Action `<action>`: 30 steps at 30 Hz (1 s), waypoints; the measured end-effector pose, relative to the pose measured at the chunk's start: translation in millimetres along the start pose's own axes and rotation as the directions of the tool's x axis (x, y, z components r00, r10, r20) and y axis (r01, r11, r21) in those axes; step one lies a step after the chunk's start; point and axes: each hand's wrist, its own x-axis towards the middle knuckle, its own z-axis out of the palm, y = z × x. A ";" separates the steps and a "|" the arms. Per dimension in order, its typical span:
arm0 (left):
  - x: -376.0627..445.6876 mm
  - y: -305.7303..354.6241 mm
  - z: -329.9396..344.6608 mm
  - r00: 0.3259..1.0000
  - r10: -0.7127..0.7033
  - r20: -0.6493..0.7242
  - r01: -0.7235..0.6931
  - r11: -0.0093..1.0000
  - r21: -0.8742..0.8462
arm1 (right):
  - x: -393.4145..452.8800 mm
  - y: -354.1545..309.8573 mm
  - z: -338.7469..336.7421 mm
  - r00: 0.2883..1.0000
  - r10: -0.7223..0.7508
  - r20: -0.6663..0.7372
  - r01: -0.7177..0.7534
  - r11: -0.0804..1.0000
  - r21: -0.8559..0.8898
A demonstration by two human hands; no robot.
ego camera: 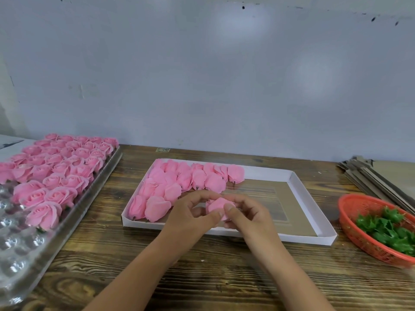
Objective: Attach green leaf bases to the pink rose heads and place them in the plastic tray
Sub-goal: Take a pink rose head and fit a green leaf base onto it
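Note:
A pink rose head [217, 205] is held between both hands above the front of a white cardboard box lid [312, 198]. My left hand [193, 217] grips it from the left and my right hand [247, 217] pinches it from the right. Several loose pink rose heads [179, 185] lie in the lid's left half. Green leaf bases [388, 232] fill an orange mesh basket [357, 223] at the right. The clear plastic tray [20, 248] on the left carries several upright roses [60, 167] at its far end. Whether a leaf base sits on the held rose is hidden.
A stack of flat brown cardboard [379, 176] lies at the back right. A grey-white wall [202, 75] rises behind the wooden table [202, 277]. The tray's near cups hold nothing.

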 end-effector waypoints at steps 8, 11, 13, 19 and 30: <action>1.0 1.5 0.7 0.997 0.081 -0.013 -0.081 0.997 0.002 | -2.5 2.4 0.1 0.999 -0.038 0.001 0.038 0.999 0.034; 0.0 0.8 0.5 0.989 0.143 0.030 -0.145 0.987 0.075 | -2.0 1.9 -1.6 0.998 -0.062 0.023 0.062 0.998 0.001; 0.5 -0.2 0.5 0.990 0.136 0.030 -0.138 0.986 0.096 | -1.5 2.4 -1.8 0.998 -0.058 0.020 0.058 0.998 0.020; 0.9 -0.8 -1.4 0.996 0.081 -0.034 -0.079 0.994 0.070 | -1.9 1.0 -1.3 0.999 -0.043 0.005 0.043 0.999 0.006; 1.8 1.6 -5.6 1.000 -0.001 -0.028 0.002 1.000 0.016 | -2.7 -5.2 -4.3 0.999 0.031 0.032 -0.031 0.999 0.011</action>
